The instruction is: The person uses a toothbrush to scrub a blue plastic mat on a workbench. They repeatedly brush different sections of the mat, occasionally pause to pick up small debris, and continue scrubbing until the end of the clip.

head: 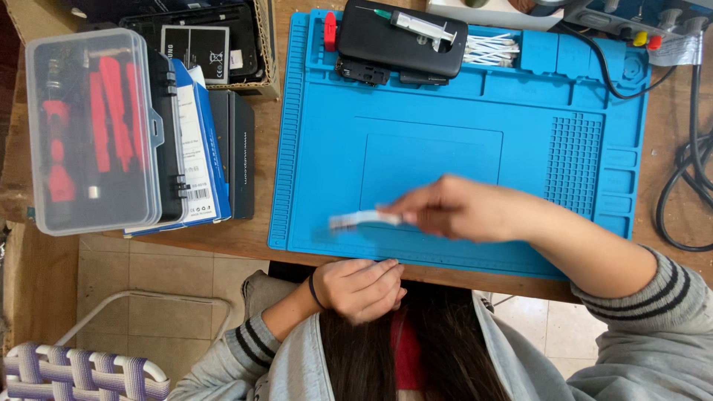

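1. The right hand (pixel 462 210) is reaching across the near part of the blue work mat (pixel 445 96), its fingers pressed together around the handle of a small white brush (pixel 359 219).
2. The brush is lying blurred just above the mat's near left area, its bristle end pointing toward the mat's left edge; whether it is touching the mat cannot be told.
3. The left hand (pixel 360 288) is resting at the mat's near edge, fingers curled loosely inward and gripping nothing visible, with a dark band around its wrist.
4. At the mat's far edge a black case (pixel 401 44) is lying with a syringe (pixel 416 26) on top of it, and white cotton swabs (pixel 490 50) are sitting just to the right of the case.
5. To the left of the mat a clear plastic box (pixel 93 130) of red tools is sitting on blue and black packages (pixel 215 148).
6. Black cables (pixel 683 171) are trailing off the mat's right side.
7. Both arms are wearing grey sleeves with striped cuffs.
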